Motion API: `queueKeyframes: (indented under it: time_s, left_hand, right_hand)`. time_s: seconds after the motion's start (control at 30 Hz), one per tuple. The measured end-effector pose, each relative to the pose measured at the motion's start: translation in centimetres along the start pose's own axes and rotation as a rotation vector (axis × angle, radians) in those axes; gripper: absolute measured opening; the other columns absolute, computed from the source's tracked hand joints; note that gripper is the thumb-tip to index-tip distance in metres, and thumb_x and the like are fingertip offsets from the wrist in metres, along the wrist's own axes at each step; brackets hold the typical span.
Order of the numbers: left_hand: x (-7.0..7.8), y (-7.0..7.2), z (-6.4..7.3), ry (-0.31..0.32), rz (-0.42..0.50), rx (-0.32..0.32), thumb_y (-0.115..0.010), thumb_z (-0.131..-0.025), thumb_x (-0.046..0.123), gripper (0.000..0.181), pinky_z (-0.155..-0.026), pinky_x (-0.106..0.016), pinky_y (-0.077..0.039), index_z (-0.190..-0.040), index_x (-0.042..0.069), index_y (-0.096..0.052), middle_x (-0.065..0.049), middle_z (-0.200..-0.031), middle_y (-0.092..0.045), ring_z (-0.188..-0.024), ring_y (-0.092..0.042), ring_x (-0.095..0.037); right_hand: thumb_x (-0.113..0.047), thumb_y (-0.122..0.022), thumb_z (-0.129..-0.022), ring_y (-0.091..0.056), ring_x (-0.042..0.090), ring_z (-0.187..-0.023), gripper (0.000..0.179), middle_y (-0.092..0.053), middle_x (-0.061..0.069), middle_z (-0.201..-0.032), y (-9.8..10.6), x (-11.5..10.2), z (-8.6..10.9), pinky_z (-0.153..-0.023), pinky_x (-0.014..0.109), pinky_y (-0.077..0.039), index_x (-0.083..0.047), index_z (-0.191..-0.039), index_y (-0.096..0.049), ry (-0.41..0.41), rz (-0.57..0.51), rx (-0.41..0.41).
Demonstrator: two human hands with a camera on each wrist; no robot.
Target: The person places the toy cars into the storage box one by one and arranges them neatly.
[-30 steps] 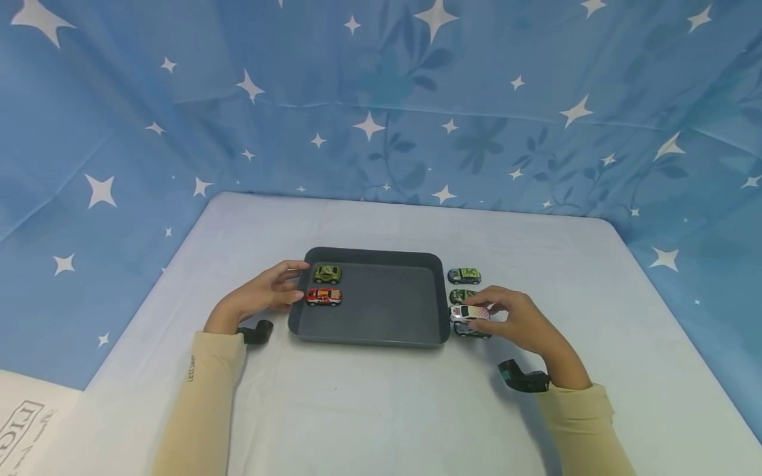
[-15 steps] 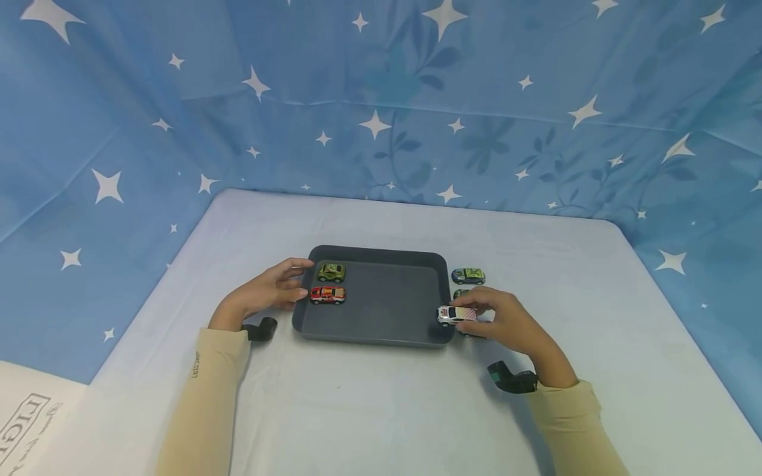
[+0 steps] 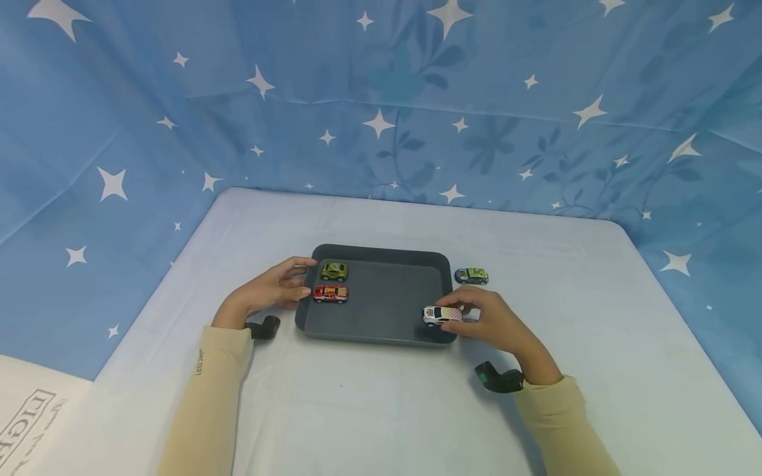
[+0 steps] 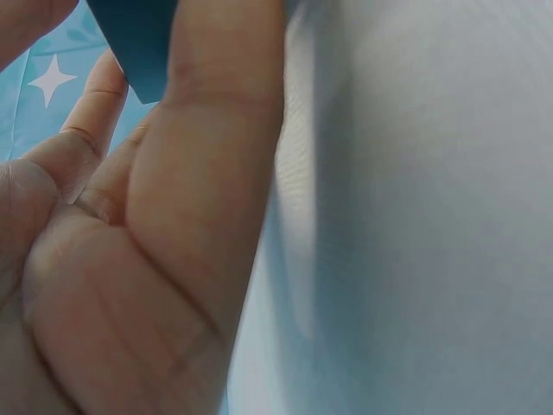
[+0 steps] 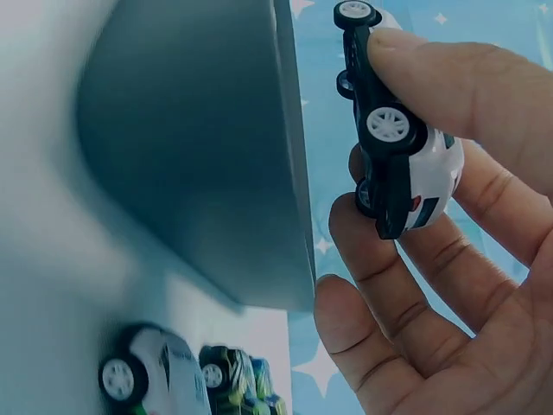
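A white toy car with a pink patterned roof is pinched between my right hand's thumb and fingers, over the right part of a dark grey tray. In the right wrist view this toy car is raised beside the tray wall, its wheels showing. At the tray's left rim, my left hand touches the edge with extended fingers. Inside the tray, along its left side, stand a green toy car and a red toy car.
A green and blue toy car stands right of the tray. Further parked cars there are mostly hidden behind my right hand; the right wrist view shows a silvery car and a camouflage car. A starry blue curtain hangs behind the table.
My right hand has carried the white toy car leftward, from above the cars beside the tray to over the tray's right part. My left hand stays at the rim.
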State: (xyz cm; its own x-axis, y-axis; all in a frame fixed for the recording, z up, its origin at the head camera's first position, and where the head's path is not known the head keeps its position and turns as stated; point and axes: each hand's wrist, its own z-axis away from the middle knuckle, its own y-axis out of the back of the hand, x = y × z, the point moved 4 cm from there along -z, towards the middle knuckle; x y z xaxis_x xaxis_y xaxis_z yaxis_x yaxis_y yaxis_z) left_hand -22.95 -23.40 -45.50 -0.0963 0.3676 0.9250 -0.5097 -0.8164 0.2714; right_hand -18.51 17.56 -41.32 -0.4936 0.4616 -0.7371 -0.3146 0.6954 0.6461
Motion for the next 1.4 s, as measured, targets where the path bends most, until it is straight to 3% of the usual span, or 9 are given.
queueKeyframes:
  time_s: [0.27, 0.63, 0.97, 1.4]
  left_hand:
    - [0.0, 0.0, 0.0, -0.001, 0.01, 0.004, -0.068, -0.108, 0.009, 0.072, -0.109, -0.063, -0.052, -0.167, 0.001, -0.028, -0.037, -0.173, -0.016, -0.157, -0.027, -0.056]
    - [-0.3, 0.1, 0.0, -0.006, 0.016, -0.001, -0.069, -0.108, 0.011, 0.073, -0.109, -0.063, -0.051, -0.167, 0.002, -0.027, -0.036, -0.174, -0.014, -0.158, -0.025, -0.055]
    - [-0.5, 0.1, -0.2, -0.008, 0.026, -0.004, -0.069, -0.108, 0.011, 0.073, -0.11, -0.063, -0.051, -0.167, 0.001, -0.027, -0.036, -0.174, -0.013, -0.157, -0.028, -0.056]
    - [-0.3, 0.2, -0.1, -0.013, 0.032, -0.013, -0.068, -0.108, 0.011, 0.074, -0.111, -0.063, -0.05, -0.168, 0.002, -0.027, -0.035, -0.175, -0.012, -0.159, -0.022, -0.055]
  right_hand:
    - [-0.002, -0.09, -0.088, -0.061, 0.012, -0.085, 0.031, -0.073, -0.001, -0.101, -1.1, -0.3, -0.8, -0.078, 0.033, -0.056, -0.002, -0.117, -0.08, 0.029, -0.027, -0.019]
    - [-0.003, -0.09, -0.087, -0.059, 0.012, -0.083, 0.031, -0.072, 0.001, -0.1, -2.4, -1.0, -1.9, -0.074, 0.03, -0.054, -0.003, -0.117, -0.081, -0.008, -0.014, -0.031]
    - [-0.004, -0.09, -0.089, -0.062, 0.013, -0.087, 0.03, -0.074, 0.005, -0.106, -4.3, -1.2, -3.2, -0.08, 0.033, -0.057, -0.002, -0.117, -0.08, -0.016, -0.045, -0.04]
    - [-0.004, -0.089, -0.089, -0.059, 0.011, -0.084, 0.03, -0.073, 0.006, -0.106, -6.5, -1.8, -4.2, -0.073, 0.028, -0.054, -0.002, -0.117, -0.08, -0.07, -0.055, -0.057]
